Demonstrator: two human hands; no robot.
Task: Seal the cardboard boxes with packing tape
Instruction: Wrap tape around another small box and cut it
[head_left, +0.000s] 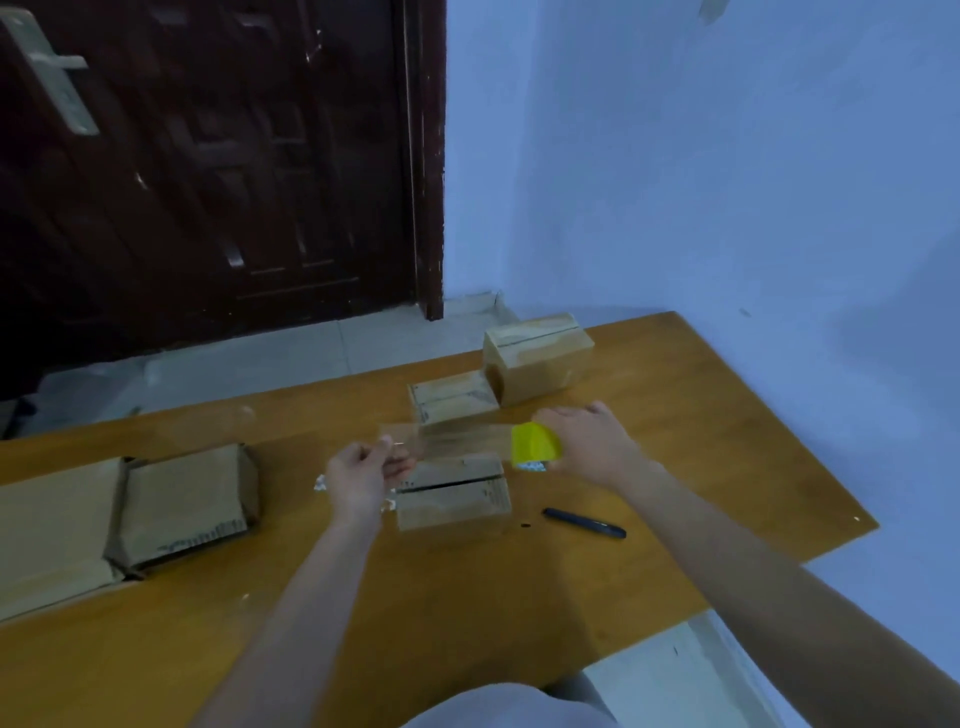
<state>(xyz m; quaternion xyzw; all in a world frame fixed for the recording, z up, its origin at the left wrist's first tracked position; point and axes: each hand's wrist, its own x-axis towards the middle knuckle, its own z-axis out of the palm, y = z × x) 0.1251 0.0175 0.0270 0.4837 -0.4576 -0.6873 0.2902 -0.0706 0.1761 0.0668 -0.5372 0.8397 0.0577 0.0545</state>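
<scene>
A small cardboard box (452, 499) with a dark seam along its top lies on the wooden table (467, 597) just below my hands. My right hand (592, 441) grips a yellow tape dispenser (535, 442) above the box's right end. My left hand (363, 470) pinches the free end of a clear strip of packing tape (452, 439), which is stretched between the hands above the box. Two more boxes stand behind: a low one (449, 402) and a taller one (537, 356).
A dark pen (584, 522) lies on the table to the right of the near box. Flattened and folded cardboard (187, 506) lies at the left. A dark door (208, 156) and a blue wall stand beyond the table's far edge.
</scene>
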